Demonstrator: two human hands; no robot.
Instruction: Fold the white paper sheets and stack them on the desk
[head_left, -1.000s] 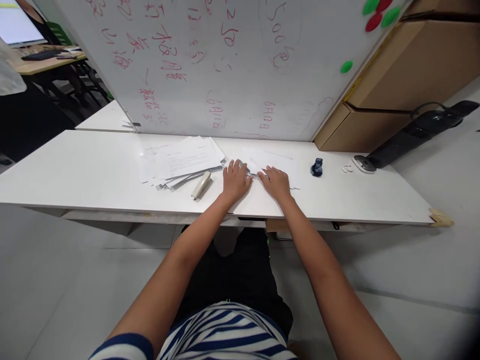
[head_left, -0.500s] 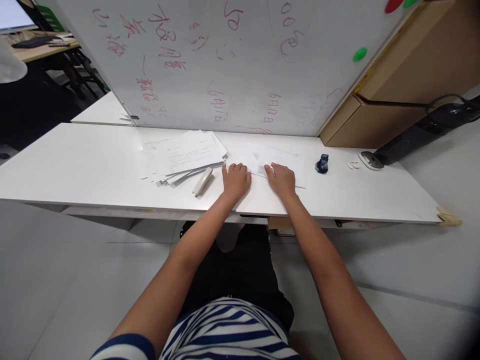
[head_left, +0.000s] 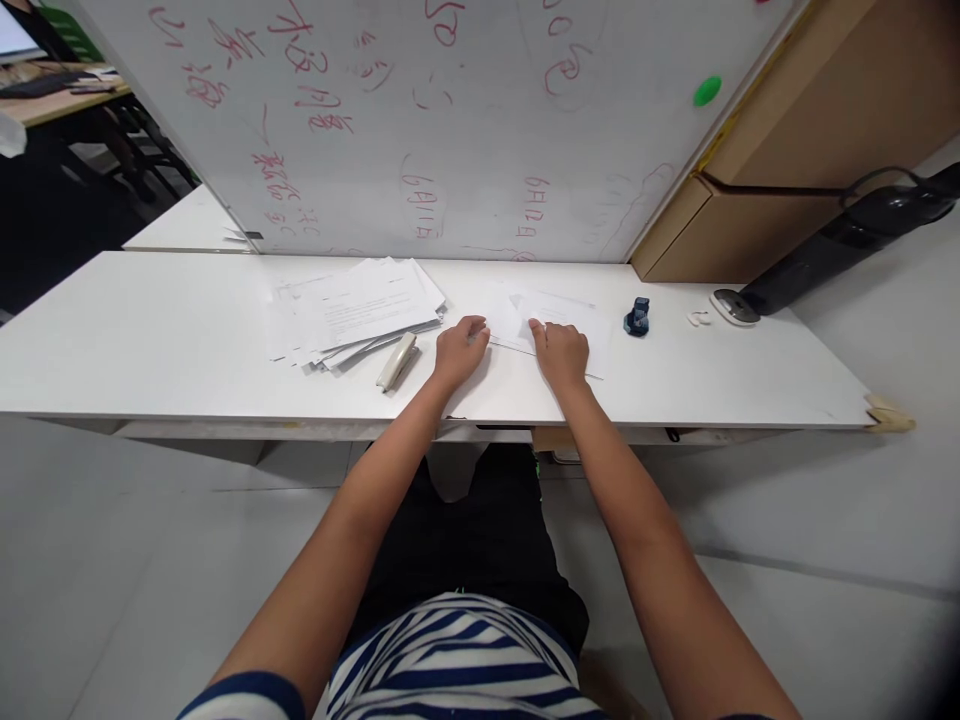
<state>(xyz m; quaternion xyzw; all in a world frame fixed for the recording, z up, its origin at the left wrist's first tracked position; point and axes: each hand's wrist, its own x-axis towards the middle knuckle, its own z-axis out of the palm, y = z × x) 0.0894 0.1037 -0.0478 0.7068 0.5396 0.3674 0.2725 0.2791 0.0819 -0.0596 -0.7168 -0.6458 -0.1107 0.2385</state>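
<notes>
My right hand [head_left: 561, 355] is closed over the near edge of some thin white sheets of paper [head_left: 564, 304], its thumb and curled fingers gripping them. The sheets lie on the white desk [head_left: 187, 340], and one corner looks lifted or folded. At their near left corner is my left hand [head_left: 461, 352], fingers curled and thumb drawn in; whether paper is caught between them is hidden. A beige stapler [head_left: 397, 362] lies to the left of that hand. Beyond the stapler, a fanned stack of printed papers [head_left: 367, 305] rests on the desk.
A whiteboard [head_left: 480, 140] with red writing stands behind the desk. On the right are a small dark blue object [head_left: 637, 317], small white pieces [head_left: 698, 318], a computer mouse [head_left: 735, 307], a black bottle [head_left: 832, 245] and cardboard boxes [head_left: 742, 235].
My left hand has gone from fingers spread flat to curled, shifting slightly. The right hand stays at the sheets. The whole view has shifted a little.
</notes>
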